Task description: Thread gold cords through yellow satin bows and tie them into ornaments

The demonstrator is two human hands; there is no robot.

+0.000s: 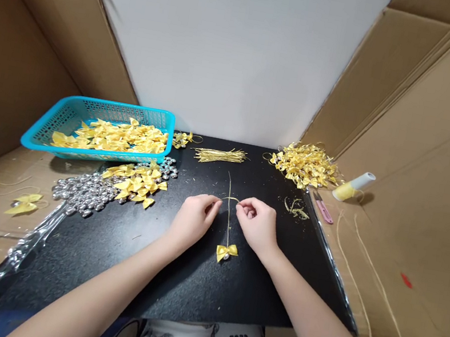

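A thin gold cord (229, 215) runs down the middle of the black table to a yellow ribbon bow (227, 252) with a small silver bell or bead at its centre. My left hand (197, 216) pinches one side of the cord and my right hand (256, 223) pinches the other. Between my fingertips the cord makes a short arch that crosses the straight length. One loose end points away toward the back. The bow lies on the table below my hands, touched by neither.
A blue basket (38, 141) of yellow bows stands back left, with silver beads (88, 192) and loose bows (139, 182) before it. Cut gold cords (221, 155) lie at the back. Right are finished bows (304, 165), a thread spool (352, 186), a pink cutter (323, 209) and scraps (296, 208).
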